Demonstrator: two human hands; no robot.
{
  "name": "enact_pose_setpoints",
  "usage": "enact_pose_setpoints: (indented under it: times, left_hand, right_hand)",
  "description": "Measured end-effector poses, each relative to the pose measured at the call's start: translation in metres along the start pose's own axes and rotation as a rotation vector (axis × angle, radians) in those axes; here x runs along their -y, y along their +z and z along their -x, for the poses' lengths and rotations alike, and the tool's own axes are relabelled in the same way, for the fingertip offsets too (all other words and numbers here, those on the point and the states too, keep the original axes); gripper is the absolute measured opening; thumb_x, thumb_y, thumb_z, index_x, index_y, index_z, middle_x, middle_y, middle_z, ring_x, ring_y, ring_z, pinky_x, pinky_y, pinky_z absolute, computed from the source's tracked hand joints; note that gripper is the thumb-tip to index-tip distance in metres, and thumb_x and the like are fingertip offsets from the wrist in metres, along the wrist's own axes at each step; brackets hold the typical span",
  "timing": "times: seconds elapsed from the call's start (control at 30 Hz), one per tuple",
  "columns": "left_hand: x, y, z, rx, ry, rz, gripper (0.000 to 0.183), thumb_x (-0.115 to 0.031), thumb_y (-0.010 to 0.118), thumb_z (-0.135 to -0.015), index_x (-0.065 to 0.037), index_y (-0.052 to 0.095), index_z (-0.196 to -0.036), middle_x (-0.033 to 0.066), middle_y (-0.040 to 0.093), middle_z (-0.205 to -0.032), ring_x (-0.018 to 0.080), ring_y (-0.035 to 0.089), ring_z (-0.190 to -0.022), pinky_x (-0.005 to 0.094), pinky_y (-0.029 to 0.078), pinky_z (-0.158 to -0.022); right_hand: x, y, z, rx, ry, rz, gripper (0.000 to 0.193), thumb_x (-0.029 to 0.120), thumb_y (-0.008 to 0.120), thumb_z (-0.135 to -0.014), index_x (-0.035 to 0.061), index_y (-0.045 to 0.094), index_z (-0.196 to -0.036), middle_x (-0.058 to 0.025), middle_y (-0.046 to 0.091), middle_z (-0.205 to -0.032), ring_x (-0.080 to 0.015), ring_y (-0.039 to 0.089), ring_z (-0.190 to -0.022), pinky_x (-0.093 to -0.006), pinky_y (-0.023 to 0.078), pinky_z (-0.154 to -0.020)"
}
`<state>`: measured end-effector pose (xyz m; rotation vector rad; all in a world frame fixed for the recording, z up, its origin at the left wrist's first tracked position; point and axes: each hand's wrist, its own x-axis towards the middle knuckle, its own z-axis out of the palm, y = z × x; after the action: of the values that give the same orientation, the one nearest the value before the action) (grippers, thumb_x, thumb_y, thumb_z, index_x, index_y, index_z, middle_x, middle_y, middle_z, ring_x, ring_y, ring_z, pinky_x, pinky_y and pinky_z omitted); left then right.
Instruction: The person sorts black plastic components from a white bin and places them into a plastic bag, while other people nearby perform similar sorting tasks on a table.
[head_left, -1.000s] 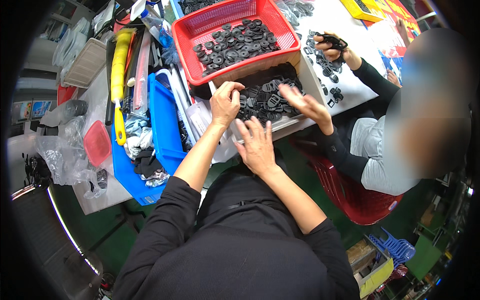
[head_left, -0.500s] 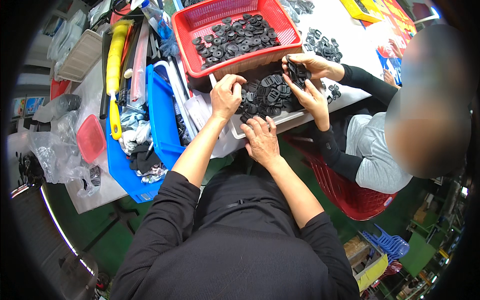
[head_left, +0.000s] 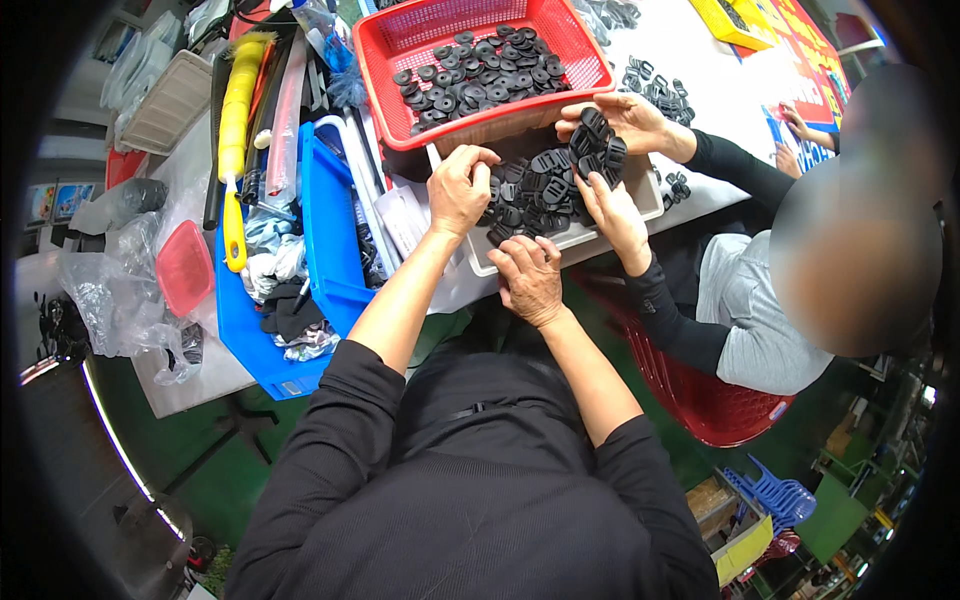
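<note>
A whitish tray holds a heap of black plastic buckles. My left hand has its fingers curled over the tray's left rim; their tips are partly hidden. At the near rim, my right hand is bent over the edge, with its fingertips beside the buckles. Opposite, a co-worker's two hands hold a bunch of black buckles above the tray's right part.
A red basket of black round discs stands behind the tray. Leftward are a blue bin with cloths and a yellow-handled brush. More black buckles lie on the white table. The co-worker sits on a red chair.
The co-worker's hands have moved apart, and the buckles between them show more openly. My right fingers are more bent at the near rim. My left hand stays at the left rim.
</note>
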<state>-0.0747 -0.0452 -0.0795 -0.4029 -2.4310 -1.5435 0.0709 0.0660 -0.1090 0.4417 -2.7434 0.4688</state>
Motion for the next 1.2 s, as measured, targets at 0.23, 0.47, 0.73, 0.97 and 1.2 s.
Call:
enact_pose_setpoints:
  times: [0.23,0.47,0.73,0.97,1.2]
  left_hand:
    - [0.0032,-0.0036,0.0016,-0.011,-0.008,0.056,0.018,0.002,0.050,-0.082,-0.002,0.067,-0.084,0.0072,0.066,-0.079,0.0153,0.065,-0.070,0.0264,0.051,-0.065]
    - [0.0014,-0.0016,0.0001,0.009,-0.021,0.064,0.017,0.000,0.050,-0.081,-0.004,0.067,-0.083,0.0074,0.066,-0.081,0.0196,0.065,-0.072,0.0288,0.051,-0.066]
    - [0.0017,-0.0023,0.0016,0.017,-0.050,0.073,0.017,-0.001,0.051,-0.081,-0.005,0.067,-0.082,0.0071,0.066,-0.079,0.0200,0.065,-0.070,0.0288,0.050,-0.064]
    - [0.0021,-0.0048,0.0017,0.012,-0.052,0.082,0.016,0.000,0.051,-0.082,-0.004,0.067,-0.083,0.0068,0.065,-0.076,0.0185,0.065,-0.069,0.0282,0.049,-0.063]
    - [-0.0008,-0.0029,0.0038,0.026,-0.038,0.084,0.018,0.002,0.049,-0.082,-0.002,0.067,-0.084,0.0049,0.064,-0.075,0.0118,0.061,-0.064,0.0241,0.048,-0.062]
  right_hand:
    - [0.0015,-0.0003,-0.0012,-0.031,0.015,-0.035,0.050,0.012,0.068,-0.057,0.0191,0.057,-0.105,0.0018,0.056,-0.106,-0.0176,0.051,-0.111,-0.0410,0.028,-0.101]
    - [0.0003,0.0003,0.0000,-0.051,0.025,-0.028,0.049,0.012,0.068,-0.057,0.0193,0.056,-0.105,0.0021,0.056,-0.105,-0.0174,0.051,-0.110,-0.0405,0.027,-0.101]
    - [0.0001,0.0011,0.0011,-0.041,0.012,-0.018,0.047,0.016,0.068,-0.060,0.0188,0.056,-0.106,0.0018,0.055,-0.107,-0.0166,0.051,-0.111,-0.0403,0.027,-0.102]
    - [0.0017,0.0040,0.0012,-0.044,0.004,-0.005,0.051,0.017,0.069,-0.058,0.0186,0.055,-0.107,0.0011,0.054,-0.109,-0.0173,0.050,-0.111,-0.0408,0.028,-0.102]
    - [0.0002,0.0023,0.0036,-0.066,-0.010,-0.018,0.048,0.017,0.068,-0.059,0.0179,0.056,-0.106,-0.0002,0.055,-0.107,-0.0179,0.050,-0.110,-0.0404,0.028,-0.102]
